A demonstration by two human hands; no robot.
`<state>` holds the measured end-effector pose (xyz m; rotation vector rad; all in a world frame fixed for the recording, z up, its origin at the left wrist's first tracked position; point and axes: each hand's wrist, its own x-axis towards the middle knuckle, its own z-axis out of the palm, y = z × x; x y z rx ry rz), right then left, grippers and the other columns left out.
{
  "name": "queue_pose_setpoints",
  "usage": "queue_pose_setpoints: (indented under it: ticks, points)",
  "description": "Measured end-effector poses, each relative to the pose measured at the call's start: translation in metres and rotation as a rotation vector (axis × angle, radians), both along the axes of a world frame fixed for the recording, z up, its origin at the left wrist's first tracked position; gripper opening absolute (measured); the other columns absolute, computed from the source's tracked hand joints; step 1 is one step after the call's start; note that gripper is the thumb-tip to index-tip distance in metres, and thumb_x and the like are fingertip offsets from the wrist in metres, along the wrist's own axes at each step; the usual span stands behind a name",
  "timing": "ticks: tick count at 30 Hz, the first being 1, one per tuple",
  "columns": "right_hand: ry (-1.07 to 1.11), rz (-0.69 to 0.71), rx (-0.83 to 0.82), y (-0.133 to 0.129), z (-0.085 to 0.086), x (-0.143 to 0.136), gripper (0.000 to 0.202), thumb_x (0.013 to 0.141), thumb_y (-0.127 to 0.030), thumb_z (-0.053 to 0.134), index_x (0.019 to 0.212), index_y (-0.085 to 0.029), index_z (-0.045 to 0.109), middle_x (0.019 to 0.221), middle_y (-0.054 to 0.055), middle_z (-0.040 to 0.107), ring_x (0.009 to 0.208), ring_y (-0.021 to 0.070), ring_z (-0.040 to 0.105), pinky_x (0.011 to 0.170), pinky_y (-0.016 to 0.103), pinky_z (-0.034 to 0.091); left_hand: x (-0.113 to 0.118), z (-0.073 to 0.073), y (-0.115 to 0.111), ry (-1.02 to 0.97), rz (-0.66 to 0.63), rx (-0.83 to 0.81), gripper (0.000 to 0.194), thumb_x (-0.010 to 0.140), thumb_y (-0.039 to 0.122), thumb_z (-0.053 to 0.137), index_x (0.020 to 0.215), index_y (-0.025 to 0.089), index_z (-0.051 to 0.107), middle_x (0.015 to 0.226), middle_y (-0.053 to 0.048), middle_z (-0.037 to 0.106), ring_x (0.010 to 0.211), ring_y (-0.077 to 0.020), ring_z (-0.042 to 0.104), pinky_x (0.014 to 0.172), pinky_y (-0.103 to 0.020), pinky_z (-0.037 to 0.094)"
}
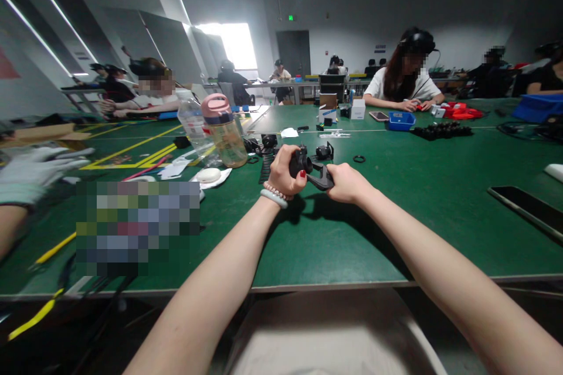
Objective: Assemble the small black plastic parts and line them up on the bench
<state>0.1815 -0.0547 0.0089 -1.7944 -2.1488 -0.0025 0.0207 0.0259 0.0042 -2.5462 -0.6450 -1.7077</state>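
Note:
My left hand (280, 174) is closed around a black rounded part (299, 163) that looks like a small lens housing. In my right hand (349, 183) I grip a black angular piece (324, 178), perhaps a bracket or a tool; its exact kind does not show. The tip of this piece meets or nearly meets the rounded part, just above the green table (308, 246). Behind my hands lies another black part (324, 152). A thin black ring (359, 159) rests to the right, and a ribbed black strip (265, 169) is partly hidden behind my left hand.
A pink-lidded bottle (226, 135) and a clear bottle (196, 135) stand at left, near a white round object (207, 176). A co-worker's gloved hand (39, 173) is far left. Another person works opposite beside a blue tray (401, 121). A phone (528, 211) lies at right.

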Motion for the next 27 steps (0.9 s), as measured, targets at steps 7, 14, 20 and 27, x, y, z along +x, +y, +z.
queue_pose_setpoints:
  ticks: [7,14,20,27]
  points:
    - [-0.002,-0.020,-0.028,0.000,0.001,-0.001,0.025,0.066,-0.022,0.050,0.090,-0.016,0.055,0.085,0.009,0.063,0.073,0.0199,0.059,0.056,0.022,0.040,0.001,-0.001,0.000,-0.011,0.026,0.041,0.043,0.060,0.045,0.042,0.092,0.017,0.046,0.080,-0.006,0.048,0.072,-0.0188,0.047,0.068,-0.032,0.041]
    - [-0.018,-0.016,-0.031,0.003,-0.001,0.001,0.023,0.067,-0.022,0.048,0.088,-0.017,0.055,0.083,0.008,0.062,0.071,0.0196,0.059,0.054,0.022,0.039,0.000,0.000,0.003,0.014,0.004,0.071,0.041,0.060,0.040,0.043,0.092,0.016,0.047,0.082,-0.006,0.049,0.074,-0.0191,0.048,0.069,-0.032,0.040]
    - [-0.079,-0.037,-0.004,0.007,-0.005,0.005,0.022,0.067,-0.024,0.046,0.086,-0.018,0.054,0.081,0.008,0.062,0.071,0.0211,0.059,0.054,0.023,0.040,0.003,0.000,-0.001,-0.063,0.026,-0.133,0.035,0.062,0.040,0.040,0.087,0.017,0.048,0.077,-0.003,0.050,0.070,-0.0177,0.048,0.066,-0.030,0.040]
    - [-0.159,-0.136,0.074,0.009,-0.003,0.012,0.027,0.067,-0.025,0.046,0.092,-0.016,0.051,0.085,0.011,0.062,0.076,0.0247,0.060,0.061,0.028,0.043,0.016,0.002,0.003,-0.263,-0.414,-0.762,0.029,0.067,0.037,0.029,0.071,0.016,0.049,0.065,-0.002,0.051,0.063,-0.0147,0.049,0.057,-0.026,0.042]
